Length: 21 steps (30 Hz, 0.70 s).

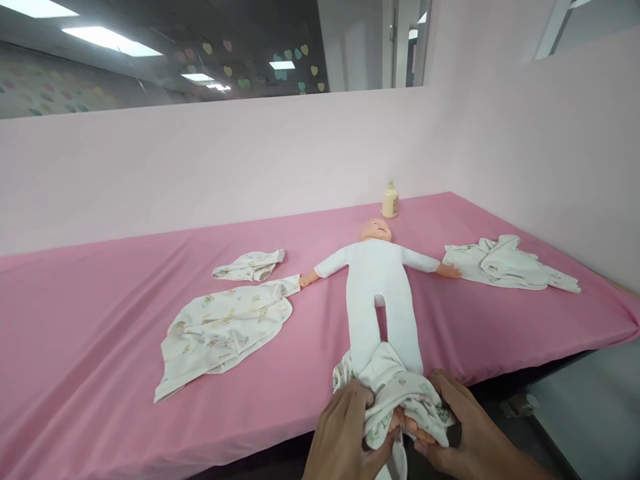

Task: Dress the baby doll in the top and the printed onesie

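By the left hand [340, 430], curled nearly closed, one side of the bunched printed garment [400, 390] is gripped; by the right hand [467, 427], its fingers and thumb bent with a gap between, the opposite side is held. How firmly the cloth is pinched underneath cannot be told. The garment is gathered around the lower legs of the doll [381, 300], with the feet [413, 427] showing between the hands. Toes could be snagged in the folds if the fabric is drawn unevenly, and a leg could be twisted or the cloth overstretched.

The feet appear to be held at or past the near edge of the desk [125, 333], so the doll could be dragged outward by a hard pull, and its pink cover rucked up beneath.

Beside one outstretched arm, the larger printed garment [230, 327] is touched by the doll's palm, and a smaller piece [250, 267] lies behind; by the other palm, the folded white clothing [505, 263] is met. Either could be shifted if the body is moved. Near the head, the pump bottle [390, 201] might be knocked.
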Motion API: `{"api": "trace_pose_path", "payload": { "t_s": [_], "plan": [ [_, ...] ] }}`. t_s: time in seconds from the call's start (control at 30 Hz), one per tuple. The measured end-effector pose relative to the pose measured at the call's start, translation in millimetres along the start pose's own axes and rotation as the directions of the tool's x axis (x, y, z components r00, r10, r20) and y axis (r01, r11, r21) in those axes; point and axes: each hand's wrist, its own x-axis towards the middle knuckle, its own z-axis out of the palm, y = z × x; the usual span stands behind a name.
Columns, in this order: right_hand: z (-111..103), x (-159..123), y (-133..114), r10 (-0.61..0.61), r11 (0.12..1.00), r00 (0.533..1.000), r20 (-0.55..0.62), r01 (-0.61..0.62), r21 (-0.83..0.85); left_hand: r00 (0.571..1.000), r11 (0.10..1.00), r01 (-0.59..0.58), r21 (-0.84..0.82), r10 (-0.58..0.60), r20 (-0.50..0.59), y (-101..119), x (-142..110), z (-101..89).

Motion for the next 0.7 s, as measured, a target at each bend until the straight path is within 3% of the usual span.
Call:
{"api": "trace_pose_path", "payload": {
  "t_s": [0.1,0.23,0.33,0.47,0.6,0.7],
  "plan": [
    [1.6,-2.5,-3.9,0.016,1.000,1.000,0.017,-0.016,0.020,0.990,0.994,-0.103,0.040,0.106,-0.090,0.2,-1.8,-0.9],
    [6.7,-3.2,-3.6,0.002,0.999,1.000,0.011,-0.002,0.039,0.984,0.991,-0.135,0.013,0.136,-0.113,-1.5,-5.7,-0.1],
    [9.7,-4.2,0.8,-0.134,0.991,0.990,-0.050,0.134,-0.001,0.982,0.990,-0.137,0.035,0.140,-0.125,-3.2,-10.4,2.0],
    [6.7,-6.9,6.3,-0.343,0.937,0.929,-0.141,0.328,-0.118,0.964,0.975,-0.198,0.098,0.212,-0.160,-4.5,-11.2,3.1],
    [0.7,-9.7,7.1,-0.399,0.911,0.905,-0.149,0.372,-0.179,0.880,0.914,-0.394,0.098,0.406,-0.245,-4.8,-3.0,5.2],
    [1.5,-10.7,8.8,-0.392,0.918,0.908,-0.148,0.374,-0.132,0.813,0.874,-0.464,0.142,0.485,-0.323,-2.6,2.3,6.6]
  ]
}}
